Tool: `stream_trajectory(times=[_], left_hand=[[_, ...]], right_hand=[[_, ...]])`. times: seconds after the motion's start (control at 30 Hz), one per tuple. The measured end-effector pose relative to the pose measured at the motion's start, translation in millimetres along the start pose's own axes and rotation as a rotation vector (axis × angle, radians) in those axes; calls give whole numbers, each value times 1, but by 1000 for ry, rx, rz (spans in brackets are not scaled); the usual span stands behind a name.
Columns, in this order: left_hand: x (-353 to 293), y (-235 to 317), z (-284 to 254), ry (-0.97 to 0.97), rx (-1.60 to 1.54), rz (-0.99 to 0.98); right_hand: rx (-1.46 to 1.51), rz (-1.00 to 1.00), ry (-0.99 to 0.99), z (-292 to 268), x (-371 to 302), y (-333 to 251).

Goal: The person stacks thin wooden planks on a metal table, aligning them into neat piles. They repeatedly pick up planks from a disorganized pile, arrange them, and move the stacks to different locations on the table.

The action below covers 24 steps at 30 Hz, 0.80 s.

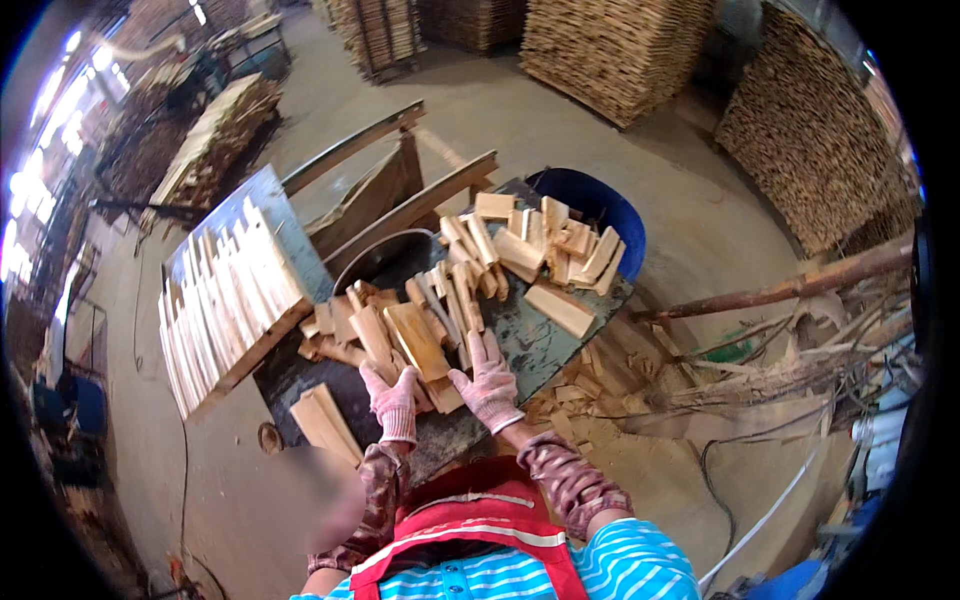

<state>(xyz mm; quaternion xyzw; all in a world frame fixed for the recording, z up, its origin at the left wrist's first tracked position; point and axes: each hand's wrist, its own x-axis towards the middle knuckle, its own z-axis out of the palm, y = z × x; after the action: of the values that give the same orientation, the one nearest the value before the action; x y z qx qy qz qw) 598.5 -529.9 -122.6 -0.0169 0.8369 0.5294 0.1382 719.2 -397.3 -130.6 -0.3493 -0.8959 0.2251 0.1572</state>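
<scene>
Both of my hands wear pale pinkish work gloves and lie at the near edge of a heap of short wooden pieces. My left hand (392,402) rests against the near ends of the pieces, fingers stretched out and thumb apart. On the other side, my right hand (490,392) lies with its fingers extended along the pieces and its thumb toward the left hand. Between and just beyond them is a broad yellowish wooden block (418,342). Neither hand is visibly wrapped round a piece. The heap covers much of a dark, worn tabletop (545,355).
A row of long pale strips (235,295) stands on a metal sheet at left. Loose wooden pieces (326,422) lie near my left forearm. A blue tub (625,215) is beyond the table, with metal rails (400,220) beside it. Tall wood stacks (610,50) stand behind; cables (710,470) trail at right.
</scene>
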Motion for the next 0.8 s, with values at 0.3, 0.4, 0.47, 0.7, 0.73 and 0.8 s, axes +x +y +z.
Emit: stream_trajectory(times=[0.3,0.4,0.47,0.7,0.73,0.8], left_hand=[[-16,64,85,-165,70,26],[-14,80,117,-228,-26,39],[-12,92,144,-184,94,85],[22,172,260,-413,-23,62],[34,186,273,-567,-110,50],[46,203,285,-826,-289,77]], right_hand=[[-83,-289,-43,-59,10,99],[-256,-185,144,-78,23,160],[-364,-102,217,-86,38,193],[-439,33,3,-127,186,275],[-399,180,-38,-135,208,287],[-356,195,286,-138,228,297]])
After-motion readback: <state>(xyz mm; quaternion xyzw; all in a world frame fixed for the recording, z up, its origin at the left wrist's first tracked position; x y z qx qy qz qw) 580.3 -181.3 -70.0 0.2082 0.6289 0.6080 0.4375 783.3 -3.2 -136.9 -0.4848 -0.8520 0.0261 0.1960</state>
